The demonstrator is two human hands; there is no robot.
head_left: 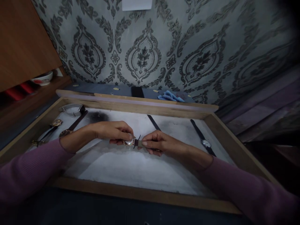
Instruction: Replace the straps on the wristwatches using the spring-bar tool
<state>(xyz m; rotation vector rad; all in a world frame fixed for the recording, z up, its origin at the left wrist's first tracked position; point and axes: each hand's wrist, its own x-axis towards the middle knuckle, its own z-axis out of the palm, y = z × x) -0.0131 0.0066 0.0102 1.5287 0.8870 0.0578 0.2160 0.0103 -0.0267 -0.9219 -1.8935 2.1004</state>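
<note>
My left hand (117, 131) is closed on a gold-rimmed wristwatch (128, 142), its thumb lying over the round face. To the right of the face, my right hand (156, 142) pinches a brown-grey watch strap (139, 143) between thumb and fingers. A thin dark piece crosses the spot where strap and case meet; I cannot make out what it is. Both hands are above the white floor of a shallow wooden tray (145, 192). Behind my right hand lies a dark strap (154, 122), its lower end hidden by the fingers.
A watch with a black strap (206, 143) lies at the tray's right. Several watches are at the left, including a gold one (56, 122) and a brown-strapped one (76, 122). Beyond the tray are a blue cloth (170, 96) and a patterned wall; a bowl (42, 78) sits on the left shelf.
</note>
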